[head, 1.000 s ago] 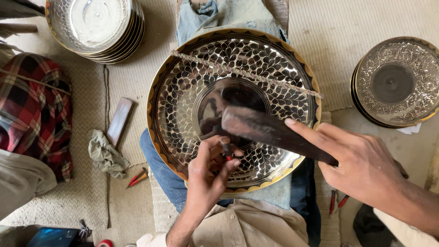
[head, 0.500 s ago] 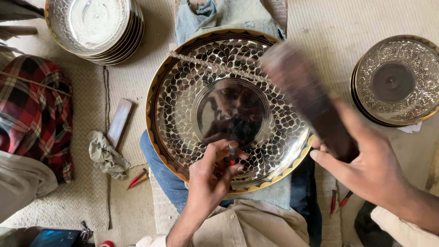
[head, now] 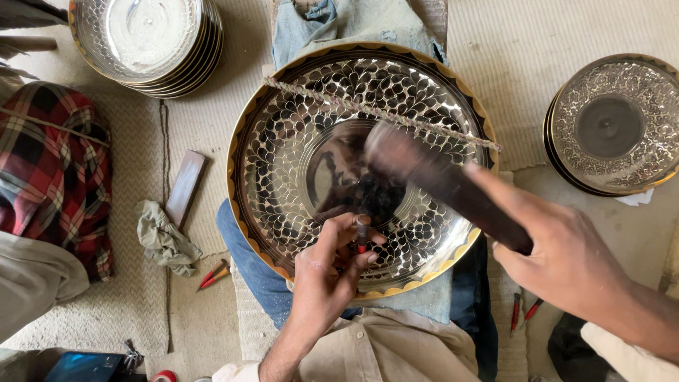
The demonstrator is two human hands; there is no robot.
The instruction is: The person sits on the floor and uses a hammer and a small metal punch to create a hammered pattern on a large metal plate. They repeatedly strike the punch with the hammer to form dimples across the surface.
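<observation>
My left hand [head: 325,272] pinches a small punch [head: 361,233] upright on the engraved brass tray [head: 297,148] across my lap; my right hand [head: 566,258] grips a dark, blurred mallet [head: 438,180], apparently wooden, above its centre.

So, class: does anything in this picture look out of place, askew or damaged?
Nothing looks damaged or spilled. A twisted cord lies slantwise across the tray, and a crumpled rag and red-handled tools lie loose on the mat.

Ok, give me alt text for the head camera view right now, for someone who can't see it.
Seen from above, the left hand steadies a small chisel on a large engraved metal plate resting on the person's lap, while the right hand holds a dark wooden mallet over it. Stacked plates sit upper left.
</observation>
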